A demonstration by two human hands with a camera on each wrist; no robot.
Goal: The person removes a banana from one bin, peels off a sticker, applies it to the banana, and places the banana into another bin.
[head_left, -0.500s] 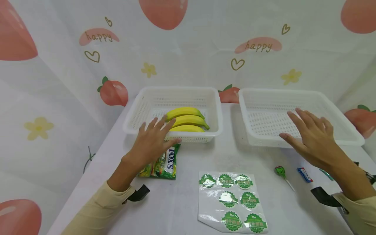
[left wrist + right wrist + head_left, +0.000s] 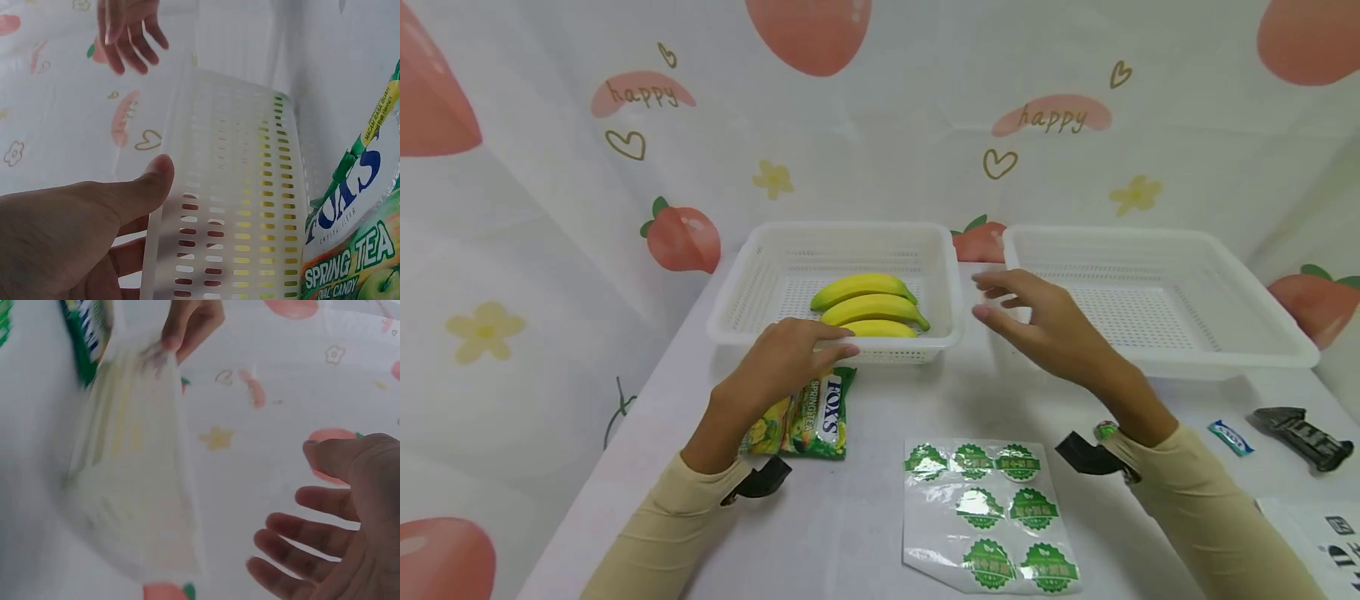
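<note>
My left hand (image 2: 778, 358) grips the front rim of the left white plastic basket (image 2: 951, 283). In the left wrist view the thumb lies on the near side, and the fingers show through the slots behind the wall (image 2: 231, 187). Several yellow bananas (image 2: 874, 310) lie inside this basket. My right hand (image 2: 1048, 325) hovers between the two baskets with fingers spread, close to the left basket's right side. In the right wrist view a gap separates those fingers (image 2: 306, 540) from the basket, which looks blurred.
The right white basket (image 2: 1232, 360) stands beside it. Green Fox's candy bags (image 2: 829, 417) lie before the left basket. A sheet of green stickers (image 2: 936, 533), a lollipop (image 2: 1105, 429) partly under the right wrist, a small blue-wrapped candy (image 2: 1230, 437) and a black-wrapped item (image 2: 1303, 435) lie on the table.
My right hand has moved left, from above the right basket to the gap beside the left one. My left hand has come down onto the left basket's front rim.
</note>
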